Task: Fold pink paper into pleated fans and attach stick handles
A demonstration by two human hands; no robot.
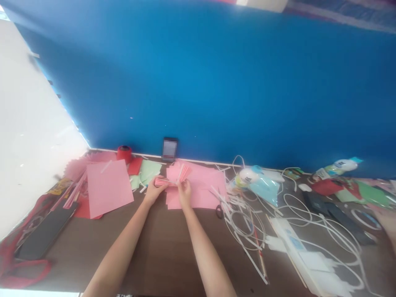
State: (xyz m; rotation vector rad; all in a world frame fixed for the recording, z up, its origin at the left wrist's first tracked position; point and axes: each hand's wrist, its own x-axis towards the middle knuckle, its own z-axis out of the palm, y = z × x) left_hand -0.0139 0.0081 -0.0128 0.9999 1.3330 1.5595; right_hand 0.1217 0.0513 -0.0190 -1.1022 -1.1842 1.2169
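A pink pleated paper fan is held above the brown table near the blue wall. My left hand is closed on its folded left end. My right hand pinches the pleats from below at the middle. Under both hands lie flat pink paper sheets.
A large pink sheet lies to the left, with red and green paper scraps and a red tape roll behind it. A phone leans on the wall. Scissors, white cables and glue bottles crowd the right side.
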